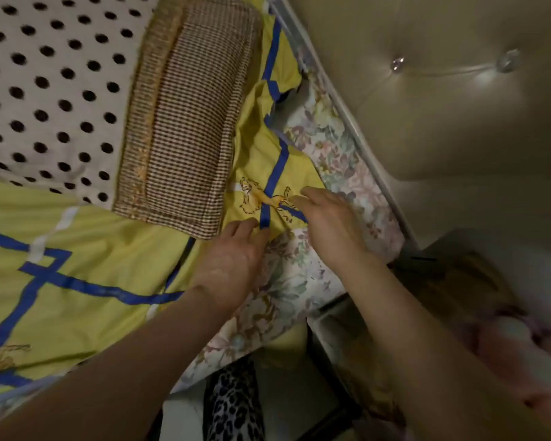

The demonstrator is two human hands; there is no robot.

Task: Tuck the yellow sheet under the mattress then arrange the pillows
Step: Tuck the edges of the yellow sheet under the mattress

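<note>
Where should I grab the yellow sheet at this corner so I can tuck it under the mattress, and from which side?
Grip the yellow sheet along its loose bunched edge, where the left hand and right hand already touch it. Come from the bed's open side near you: there the floral mattress lies bare, while the checked pillow lies along the sheet's inner side and the padded headboard blocks the far end.
</note>
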